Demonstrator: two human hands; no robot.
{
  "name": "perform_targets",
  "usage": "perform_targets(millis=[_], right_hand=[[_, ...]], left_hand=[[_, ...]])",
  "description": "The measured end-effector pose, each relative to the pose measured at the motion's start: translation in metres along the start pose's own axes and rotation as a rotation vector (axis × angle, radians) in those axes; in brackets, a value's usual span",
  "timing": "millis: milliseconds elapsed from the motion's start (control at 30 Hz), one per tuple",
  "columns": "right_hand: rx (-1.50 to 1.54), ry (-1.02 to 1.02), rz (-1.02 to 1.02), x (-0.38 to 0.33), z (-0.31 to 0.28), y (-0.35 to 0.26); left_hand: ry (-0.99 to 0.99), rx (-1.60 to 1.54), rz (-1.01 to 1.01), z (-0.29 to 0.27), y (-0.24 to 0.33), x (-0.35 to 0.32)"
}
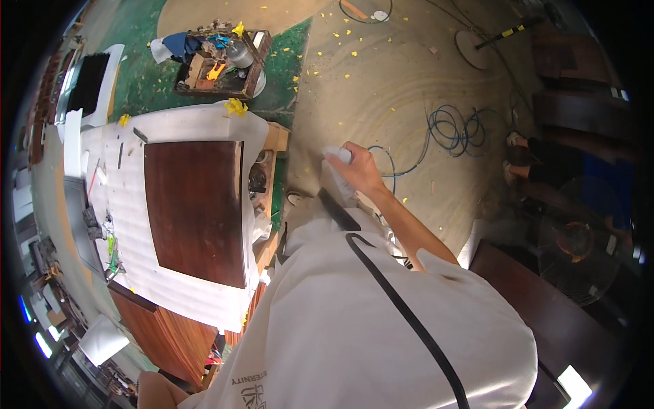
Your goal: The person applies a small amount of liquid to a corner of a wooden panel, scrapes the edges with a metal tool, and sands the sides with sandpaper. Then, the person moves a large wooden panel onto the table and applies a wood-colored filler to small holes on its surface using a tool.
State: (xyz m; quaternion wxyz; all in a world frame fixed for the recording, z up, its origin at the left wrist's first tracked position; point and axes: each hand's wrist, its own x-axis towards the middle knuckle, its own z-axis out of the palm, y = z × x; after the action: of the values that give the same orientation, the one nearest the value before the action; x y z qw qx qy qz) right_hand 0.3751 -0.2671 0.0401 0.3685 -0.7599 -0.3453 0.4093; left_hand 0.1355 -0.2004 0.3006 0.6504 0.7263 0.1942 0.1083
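Note:
My right hand (360, 170) is closed round a whitish crumpled sheet (336, 154), held out in front of my white shirt. Part of that sheet hangs below my fingers; whether it is cloth or plastic I cannot tell. Only a bent part of my left arm (161, 391) shows at the lower left edge, and the left hand is out of sight. To my left, a dark brown wooden panel (196, 211) lies flat on a bench covered with white padding (116, 198). Neither hand touches the panel.
A cluttered tool tray (216, 63) stands beyond the bench. Blue hose (455, 131) coils on the floor among yellow scraps. At the right are a person's legs (538, 158), a standing fan (575, 242) and dark panels (545, 300). Reddish boards (160, 327) stand below the bench.

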Motion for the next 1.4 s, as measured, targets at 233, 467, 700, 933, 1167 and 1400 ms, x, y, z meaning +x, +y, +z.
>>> perform_targets(millis=[233, 467, 700, 933, 1167, 1400], right_hand=[[0.052, -0.027, 0.075, 0.002, -0.003, -0.005], [0.032, -0.04, 0.028, 0.011, -0.002, 0.007], [0.008, -0.041, 0.065, 0.026, -0.007, 0.004], [0.022, -0.083, 0.009, 0.05, -0.01, 0.002], [-0.007, -0.006, -0.124, 0.061, 0.003, 0.004], [0.241, -0.16, -0.014, 0.051, 0.027, -0.014]], left_hand=[[-0.028, 0.016, -0.006, -0.002, 0.001, 0.006], [-0.04, 0.035, -0.022, -0.001, 0.003, 0.009], [-0.054, 0.047, -0.028, -0.002, 0.002, 0.018], [-0.073, 0.081, -0.045, -0.006, 0.005, 0.023], [-0.228, 0.09, 0.003, -0.057, 0.022, -0.011], [0.334, 0.406, -0.293, -0.178, -0.098, -0.045]])
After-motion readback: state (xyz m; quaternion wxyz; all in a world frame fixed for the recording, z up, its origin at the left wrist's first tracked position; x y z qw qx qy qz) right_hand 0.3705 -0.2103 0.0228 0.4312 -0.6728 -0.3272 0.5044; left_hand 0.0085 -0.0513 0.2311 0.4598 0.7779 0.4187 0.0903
